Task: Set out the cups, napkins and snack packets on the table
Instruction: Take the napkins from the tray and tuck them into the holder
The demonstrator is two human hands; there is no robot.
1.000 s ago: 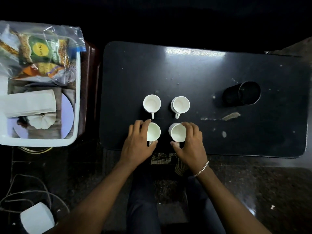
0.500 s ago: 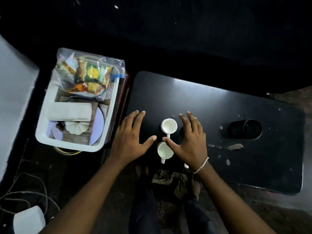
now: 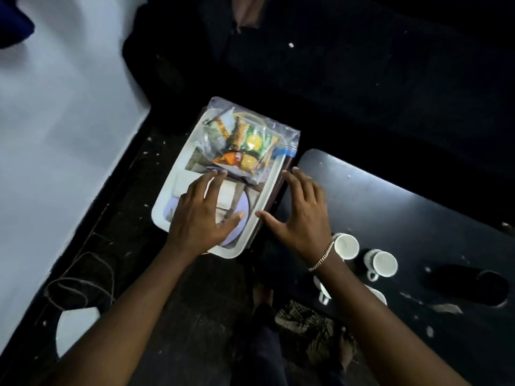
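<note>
Left hand [image 3: 203, 218]: ours, fingers spread over the napkins [image 3: 184, 182] in the tray [image 3: 164, 207], gripping nothing.
Right hand [image 3: 301, 218]: spread, empty, beside the tray's right rim.
Cups [image 3: 381, 263]: 4, near right, on the table [image 3: 404, 213].

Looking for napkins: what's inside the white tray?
A clear bag of snack packets, folded napkins and a lilac plate. The left hand covers part of the napkins and plate, hiding anything beneath.
</note>
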